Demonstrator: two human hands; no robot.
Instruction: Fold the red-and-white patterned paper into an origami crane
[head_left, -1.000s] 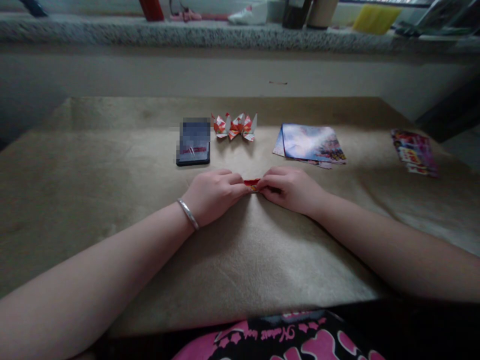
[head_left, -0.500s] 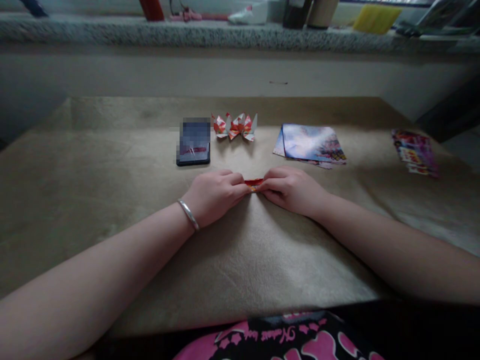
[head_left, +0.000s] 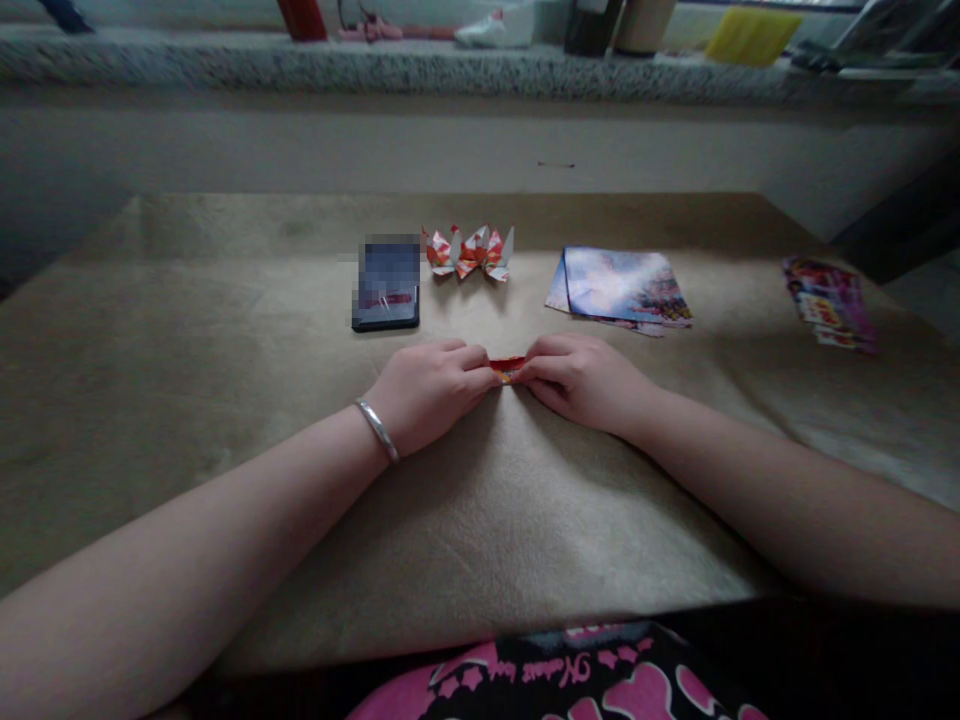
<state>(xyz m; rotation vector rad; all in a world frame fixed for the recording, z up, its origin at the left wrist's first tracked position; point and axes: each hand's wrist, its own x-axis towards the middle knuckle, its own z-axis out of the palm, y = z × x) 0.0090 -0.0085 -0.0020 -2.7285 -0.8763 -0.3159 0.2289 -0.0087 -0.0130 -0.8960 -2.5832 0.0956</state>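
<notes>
Between my hands, low over the table, is a small piece of folded origami paper point(head_left: 507, 364), red and orange. My left hand point(head_left: 439, 388) pinches its left end, with a silver bangle on the wrist. At the right end, the thumb and fingers of my right hand point(head_left: 581, 380) are closed on the same paper. Only the short middle stretch of the paper shows; my fingers hide both ends. Just beyond my hands stand several folded paper cranes point(head_left: 471, 255), red and white, side by side.
A phone point(head_left: 388, 290) lies left of the cranes. To their right is a stack of printed paper sheets point(head_left: 626, 285), and farther right a colourful packet point(head_left: 829, 305). Behind the cloth-covered table point(head_left: 225, 370) runs a granite ledge point(head_left: 420, 70) holding a yellow block point(head_left: 754, 37) and other items.
Almost nothing differs. Both hands keep their pinch on the folded paper in the same spot, and the things on the table stay where they were.
</notes>
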